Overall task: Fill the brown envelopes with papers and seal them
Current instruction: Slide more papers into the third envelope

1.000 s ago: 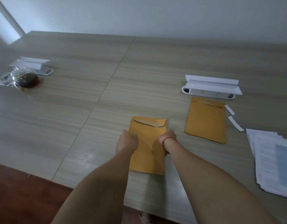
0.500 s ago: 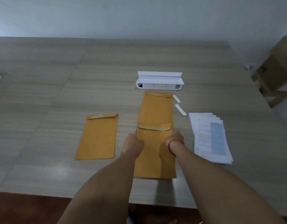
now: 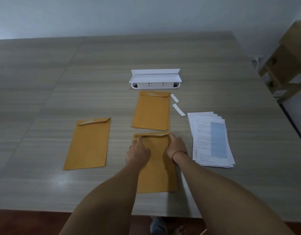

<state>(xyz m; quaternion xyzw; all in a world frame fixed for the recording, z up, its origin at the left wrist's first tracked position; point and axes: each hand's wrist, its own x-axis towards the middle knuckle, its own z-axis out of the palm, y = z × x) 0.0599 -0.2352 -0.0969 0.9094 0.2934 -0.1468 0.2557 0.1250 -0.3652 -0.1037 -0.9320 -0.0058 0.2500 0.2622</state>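
Lying wide open across the left and far parts of the table (image 3: 44, 82); narrowing rightward between the envelope pile (image 3: 151, 111), paper stack (image 3: 212, 139), paper strips (image 3: 178, 109) and white socket box (image 3: 154, 78).

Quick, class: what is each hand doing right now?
Left hand: fingertips on the near envelope by its flap; grip cannot be told.
Right hand: the same, at the flap's right corner.

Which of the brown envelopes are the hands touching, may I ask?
The nearest envelope, under the left hand and right hand; the stack beyond and the lone envelope leftward lie untouched.
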